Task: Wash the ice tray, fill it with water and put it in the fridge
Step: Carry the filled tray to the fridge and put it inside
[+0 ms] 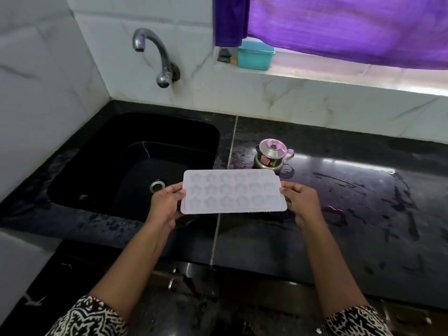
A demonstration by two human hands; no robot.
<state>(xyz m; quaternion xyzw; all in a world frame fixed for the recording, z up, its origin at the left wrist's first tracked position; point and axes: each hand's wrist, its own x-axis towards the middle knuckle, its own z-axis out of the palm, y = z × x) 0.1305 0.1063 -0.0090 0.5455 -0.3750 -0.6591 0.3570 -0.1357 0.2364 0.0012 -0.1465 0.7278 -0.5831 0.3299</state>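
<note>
Closest to the camera are two forearms in black-and-white patterned sleeves (pixel 92 316), reaching out over the front edge of a black stone counter (pixel 339 226). Both hands are on the ice tray (pixel 232 191), one at each short end. The left hand (pixel 167 202) pinches the left edge, thumb on top and fingers curled underneath. The right hand (pixel 300 200) does the same on the right edge. The tray is pale, whitish plastic with three rows of flower-shaped pockets, held pretty much level above the counter, right where the counter meets the right rim of the sink. Can't tell if there's any water in the pockets.

The counter looks wet, streaks and puddles all over the right side. Just behind the tray sits a small steel pot with a lid (pixel 272 155). To the left is the black sink (pixel 101 154) with a metal drain (pixel 157 186). Further back, a curved metal tap (pixel 155 57) comes out of the white marble-look wall tiles, no water running. Up on the window ledge there's a teal plastic box (pixel 255 55), and a purple curtain (pixel 339 25) hangs over it.
</note>
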